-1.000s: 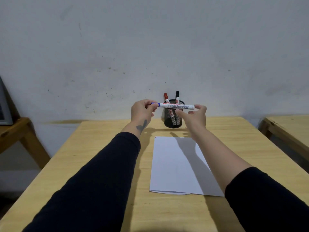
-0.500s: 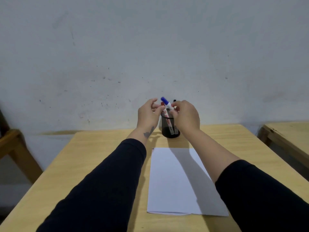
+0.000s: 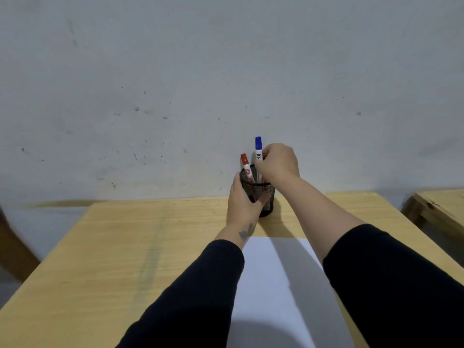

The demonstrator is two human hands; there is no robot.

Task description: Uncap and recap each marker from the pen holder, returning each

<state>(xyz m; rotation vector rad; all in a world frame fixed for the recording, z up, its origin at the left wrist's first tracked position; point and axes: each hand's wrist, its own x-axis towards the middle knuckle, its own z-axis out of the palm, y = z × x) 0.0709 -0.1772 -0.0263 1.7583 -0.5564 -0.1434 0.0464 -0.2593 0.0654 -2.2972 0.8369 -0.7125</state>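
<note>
A black mesh pen holder (image 3: pixel 267 197) stands at the far edge of the wooden table (image 3: pixel 150 247), against the wall. My left hand (image 3: pixel 242 200) wraps around its left side. My right hand (image 3: pixel 278 163) pinches the blue-capped marker (image 3: pixel 258 149) upright, its lower end inside the holder, its cap on. A red-capped marker (image 3: pixel 245 165) leans in the holder to the left. The black-capped marker is hidden behind my right hand.
A white sheet of paper (image 3: pixel 276 285) lies on the table in front of the holder, partly under my forearms. Another wooden table (image 3: pixel 437 207) stands at the right, and a wooden furniture leg (image 3: pixel 12 249) at the left.
The blue marker went from horizontal between both hands to upright in the holder. My left hand let go of it and took hold of the holder's side.
</note>
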